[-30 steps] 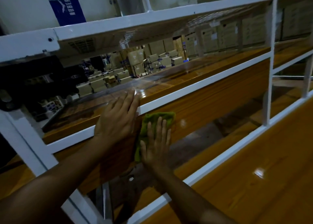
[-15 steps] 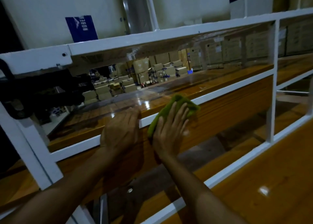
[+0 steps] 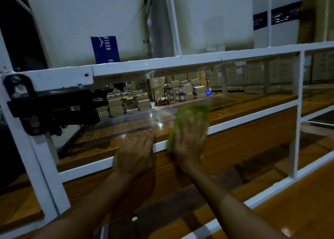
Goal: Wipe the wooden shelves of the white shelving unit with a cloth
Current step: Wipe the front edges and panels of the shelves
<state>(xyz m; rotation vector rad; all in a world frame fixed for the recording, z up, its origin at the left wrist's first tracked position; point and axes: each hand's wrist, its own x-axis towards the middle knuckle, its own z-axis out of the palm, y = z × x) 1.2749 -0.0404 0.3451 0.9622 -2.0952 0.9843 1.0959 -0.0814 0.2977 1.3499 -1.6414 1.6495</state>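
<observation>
The green cloth (image 3: 192, 110) sits under the right hand (image 3: 189, 141), whose flat fingers press it to the front edge of the wooden shelf (image 3: 108, 135), across the white rail (image 3: 253, 116). It looks soft and light and likely to bunch, so a spread palm should steer it best. The left hand (image 3: 133, 154) rests flat and unclenched on the rail just beside. A blue label (image 3: 105, 49) above reads "NOBE", with the rest cut off.

Cloth (image 3: 191, 110) green, blurred, maybe lime. Shelving frame (image 3: 180, 62) white. Shelves (image 3: 249, 139) glossy orange-brown, wood grain. Clamp (image 3: 54, 105) black. Box (image 3: 81, 22) off-white; label (image 3: 105, 49) blue, white lettering. Cartons (image 3: 186, 88) tan.
</observation>
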